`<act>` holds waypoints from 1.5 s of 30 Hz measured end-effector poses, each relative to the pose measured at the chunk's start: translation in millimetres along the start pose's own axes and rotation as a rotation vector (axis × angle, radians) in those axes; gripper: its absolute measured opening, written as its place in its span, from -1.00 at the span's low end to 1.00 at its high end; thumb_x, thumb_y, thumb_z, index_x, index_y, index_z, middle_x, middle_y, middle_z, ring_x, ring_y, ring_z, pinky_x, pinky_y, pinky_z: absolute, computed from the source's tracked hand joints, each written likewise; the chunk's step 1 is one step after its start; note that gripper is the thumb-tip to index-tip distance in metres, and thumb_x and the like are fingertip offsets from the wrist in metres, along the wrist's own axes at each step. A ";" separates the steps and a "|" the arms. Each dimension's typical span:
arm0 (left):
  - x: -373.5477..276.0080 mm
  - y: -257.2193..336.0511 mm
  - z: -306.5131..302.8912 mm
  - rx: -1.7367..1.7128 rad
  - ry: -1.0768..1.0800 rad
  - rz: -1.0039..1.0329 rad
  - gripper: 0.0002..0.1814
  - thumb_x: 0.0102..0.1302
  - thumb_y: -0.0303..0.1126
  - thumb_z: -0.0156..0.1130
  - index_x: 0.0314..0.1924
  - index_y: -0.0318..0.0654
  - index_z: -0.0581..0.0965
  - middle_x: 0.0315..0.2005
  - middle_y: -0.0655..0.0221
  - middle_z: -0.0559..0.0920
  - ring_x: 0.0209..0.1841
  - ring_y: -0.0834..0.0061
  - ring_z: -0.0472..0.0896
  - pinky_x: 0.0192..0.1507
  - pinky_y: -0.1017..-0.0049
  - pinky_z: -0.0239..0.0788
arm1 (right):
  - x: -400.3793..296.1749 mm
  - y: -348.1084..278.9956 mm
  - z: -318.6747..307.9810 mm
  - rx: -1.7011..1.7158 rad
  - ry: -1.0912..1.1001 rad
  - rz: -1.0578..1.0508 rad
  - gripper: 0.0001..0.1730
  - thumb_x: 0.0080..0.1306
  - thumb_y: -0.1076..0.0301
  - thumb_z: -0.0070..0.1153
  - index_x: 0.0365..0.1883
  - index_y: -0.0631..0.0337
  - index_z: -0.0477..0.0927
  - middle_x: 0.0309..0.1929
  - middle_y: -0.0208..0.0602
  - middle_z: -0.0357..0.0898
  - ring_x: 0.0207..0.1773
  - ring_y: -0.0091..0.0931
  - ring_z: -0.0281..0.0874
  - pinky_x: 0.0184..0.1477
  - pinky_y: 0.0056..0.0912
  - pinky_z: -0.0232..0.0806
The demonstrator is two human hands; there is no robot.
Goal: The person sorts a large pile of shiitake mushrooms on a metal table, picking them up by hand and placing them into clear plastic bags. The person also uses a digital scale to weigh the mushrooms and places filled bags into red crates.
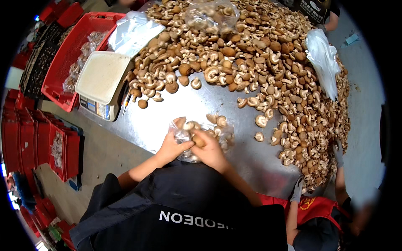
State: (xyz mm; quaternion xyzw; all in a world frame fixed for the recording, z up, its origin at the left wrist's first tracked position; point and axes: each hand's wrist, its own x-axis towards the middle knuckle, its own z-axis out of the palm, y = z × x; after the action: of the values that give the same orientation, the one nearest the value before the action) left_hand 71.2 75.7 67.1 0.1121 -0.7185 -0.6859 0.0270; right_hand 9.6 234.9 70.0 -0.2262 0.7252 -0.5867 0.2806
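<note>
My left hand [172, 146] grips the rim of a clear plastic bag [185, 153] that holds mushrooms, on the metal table close to my body. My right hand [209, 150] is at the bag's mouth with its fingers around a brown mushroom [198, 141]. Beside and beyond that hand lie more mushrooms [221, 121], some under clear plastic; where the bag ends there cannot be told. A large heap of shiitake mushrooms [257, 59] spreads over the far and right parts of the metal table [201, 100].
At the left stand a digital scale [102, 77], an orange-handled tool [127, 102] and a red crate [59, 69] with filled bags. Empty plastic bags [133, 34] lie behind the scale, others [322, 62] on the heap. A co-worker's gloved hand [296, 189] is at the lower right.
</note>
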 end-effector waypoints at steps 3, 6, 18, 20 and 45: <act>-19.2 -7.1 -22.5 0.242 0.061 0.140 -0.18 0.04 -0.25 0.40 0.28 -0.31 0.25 0.14 0.09 0.42 0.27 0.17 0.28 0.28 0.30 0.10 | -5.7 14.9 13.9 0.111 -0.060 0.432 -0.56 0.17 0.33 0.19 0.00 0.31 0.46 -0.31 -0.22 0.59 -0.27 -0.41 0.55 -0.16 -0.34 0.39; -11.2 1.2 -18.4 0.541 0.043 0.168 -0.31 0.02 -0.21 0.38 0.16 -0.30 0.39 0.11 0.10 0.44 0.16 0.08 0.35 0.21 0.25 0.17 | -1.7 16.4 16.6 -0.126 0.073 0.266 -0.50 0.17 0.22 0.17 -0.01 0.29 0.37 -0.37 -0.10 0.53 -0.25 -0.20 0.55 -0.14 -0.22 0.38; 73.2 1.8 -9.2 0.976 -0.031 -0.043 -0.53 0.13 0.00 0.17 -0.20 -0.27 0.62 -0.23 0.21 0.61 -0.13 0.21 0.53 -0.05 0.27 0.34 | 44.7 -3.8 -84.0 -1.128 0.330 0.221 -0.59 0.17 0.23 0.16 -0.09 0.32 0.55 -0.16 0.00 0.59 -0.12 -0.16 0.55 -0.07 -0.26 0.39; 102.0 -3.6 -3.0 0.660 0.021 -0.131 -0.61 0.17 -0.09 0.15 -0.21 -0.28 0.62 -0.33 0.23 0.64 -0.25 0.25 0.58 -0.15 0.31 0.39 | 46.4 28.8 -103.7 -1.182 0.128 0.456 -0.65 0.16 0.22 0.18 -0.19 0.31 0.61 -0.33 -0.08 0.63 -0.29 -0.27 0.59 -0.19 -0.34 0.40; -24.3 62.1 -26.0 -0.008 -0.031 0.036 -0.91 0.29 -0.44 0.15 -0.31 -0.32 0.51 -0.39 0.46 0.54 -0.27 0.58 0.49 -0.15 0.56 0.32 | -57.7 -51.7 -12.0 -0.110 0.190 -0.070 -0.75 0.22 0.51 0.09 -0.12 0.33 0.47 -0.28 -0.31 0.51 -0.28 -0.55 0.47 -0.23 -0.49 0.36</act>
State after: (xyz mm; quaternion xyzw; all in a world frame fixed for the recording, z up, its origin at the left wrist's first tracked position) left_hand 92.2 57.1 133.0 0.0885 -0.7180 -0.6898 0.0285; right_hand 44.1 270.6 130.6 -0.2101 0.7713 -0.5741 0.1771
